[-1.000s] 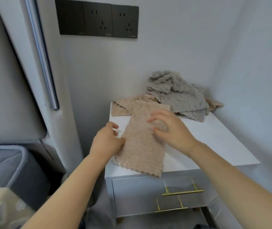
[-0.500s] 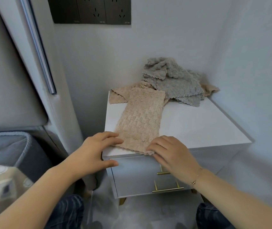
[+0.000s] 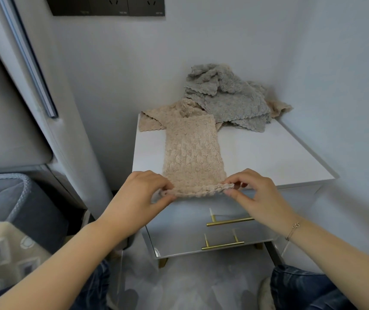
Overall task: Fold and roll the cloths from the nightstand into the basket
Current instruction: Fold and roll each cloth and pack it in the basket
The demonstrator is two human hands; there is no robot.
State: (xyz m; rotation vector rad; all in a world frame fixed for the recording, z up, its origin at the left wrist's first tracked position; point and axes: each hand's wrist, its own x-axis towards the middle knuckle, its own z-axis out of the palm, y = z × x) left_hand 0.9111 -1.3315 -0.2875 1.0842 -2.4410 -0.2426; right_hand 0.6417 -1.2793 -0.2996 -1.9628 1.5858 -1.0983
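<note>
The folded beige cloth (image 3: pixel 191 153) lies lengthwise on the nightstand (image 3: pixel 268 157), its near end at the front edge. The left hand (image 3: pixel 144 193) and right hand (image 3: pixel 254 193) each pinch a near corner between fingers and thumb. It looks soft, light and limp, so holding both corners should keep the roll even.

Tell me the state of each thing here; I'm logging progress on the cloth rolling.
Beige textured cloth strip: folded, flat on nightstand, near edge just curled.
Left hand: pinches the strip's near left corner.
Right hand: pinches its near right corner.
Grey fluffy cloths: crumpled heap, unfolded.
White nightstand: both drawers closed.
Second beige cloth: spread, partly under the strip.
</note>
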